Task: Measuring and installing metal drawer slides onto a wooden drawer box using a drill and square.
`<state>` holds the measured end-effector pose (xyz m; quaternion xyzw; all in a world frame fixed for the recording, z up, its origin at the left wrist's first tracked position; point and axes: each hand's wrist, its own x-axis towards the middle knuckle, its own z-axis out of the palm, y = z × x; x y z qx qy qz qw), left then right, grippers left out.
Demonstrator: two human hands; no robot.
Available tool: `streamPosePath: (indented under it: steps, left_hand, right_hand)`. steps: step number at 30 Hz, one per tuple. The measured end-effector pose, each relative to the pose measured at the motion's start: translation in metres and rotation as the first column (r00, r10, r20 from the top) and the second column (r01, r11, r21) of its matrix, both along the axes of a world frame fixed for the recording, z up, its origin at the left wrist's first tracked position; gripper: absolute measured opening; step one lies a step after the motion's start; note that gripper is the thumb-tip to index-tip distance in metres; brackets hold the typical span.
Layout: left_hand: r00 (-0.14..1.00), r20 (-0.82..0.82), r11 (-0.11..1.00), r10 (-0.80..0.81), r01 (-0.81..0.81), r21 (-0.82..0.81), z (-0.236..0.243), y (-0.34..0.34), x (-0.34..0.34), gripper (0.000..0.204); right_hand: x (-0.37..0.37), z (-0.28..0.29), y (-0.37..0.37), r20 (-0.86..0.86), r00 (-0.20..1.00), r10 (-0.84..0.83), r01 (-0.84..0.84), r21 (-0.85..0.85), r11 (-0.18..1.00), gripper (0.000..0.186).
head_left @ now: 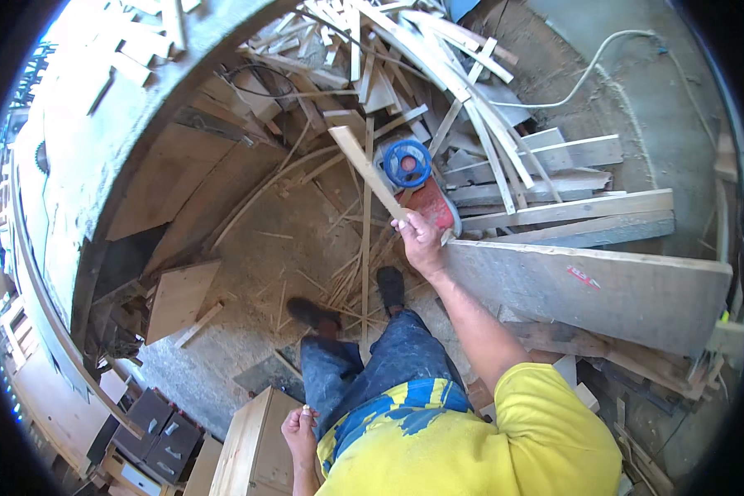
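My right hand is closed around the lower end of a pale wooden strip, which points up and to the left. Beyond that hand is a blue handwheel above a red machine part. Just right of the hand, a wide wooden board stands on its long edge. Low and close to my body, my left hand pinches a small whitish piece too small to name. Under it is a light wooden box-like piece.
A heap of wood offcuts fills the far side. Several planks lie stacked at right. A white cable curves at far right. At left rises a large curved-looking table edge. Thin strips litter the floor round my feet.
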<state>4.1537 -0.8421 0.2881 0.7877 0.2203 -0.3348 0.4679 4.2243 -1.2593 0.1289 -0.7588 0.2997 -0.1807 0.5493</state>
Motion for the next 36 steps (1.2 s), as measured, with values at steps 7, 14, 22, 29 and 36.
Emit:
streamPosePath:
  steps: [7, 14, 22, 29, 36]
  left_hand:
    - [0.961, 0.166, 0.958, -0.223, 0.247, -0.142, 0.012, 0.014, 0.123, 0.019]
    - [0.556, 0.680, 0.737, -0.477, 0.675, -0.036, 0.080, -0.035, 0.329, 0.008]
    - [-0.101, 0.873, 0.567, -0.478, 0.723, 0.394, 0.094, -0.197, 0.479, 0.007]
    - [0.612, 0.694, 0.909, -0.378, 0.388, 0.153, 0.038, -0.280, 0.575, 0.015]
    - [-0.336, 0.136, 0.191, -0.932, -0.135, 0.972, 0.032, -0.264, 0.579, 0.020]
  right_hand:
    - [0.033, 0.106, 0.010, 0.121, 0.985, -0.119, 0.134, -0.126, 0.983, 0.019]
    - [-0.002, 0.135, 0.047, -0.296, 0.906, -0.303, 0.342, 0.089, 0.936, 0.033]
    - [-0.044, 0.061, 0.009, -0.562, 0.777, -0.283, 0.250, -0.137, 0.958, 0.021]
    - [-0.038, -0.046, -0.184, -0.504, 0.639, -0.580, 0.394, -0.434, 0.810, 0.025]
    - [-0.043, -0.148, -0.361, -0.625, 0.488, -0.609, 0.264, -0.559, 0.786, 0.035]
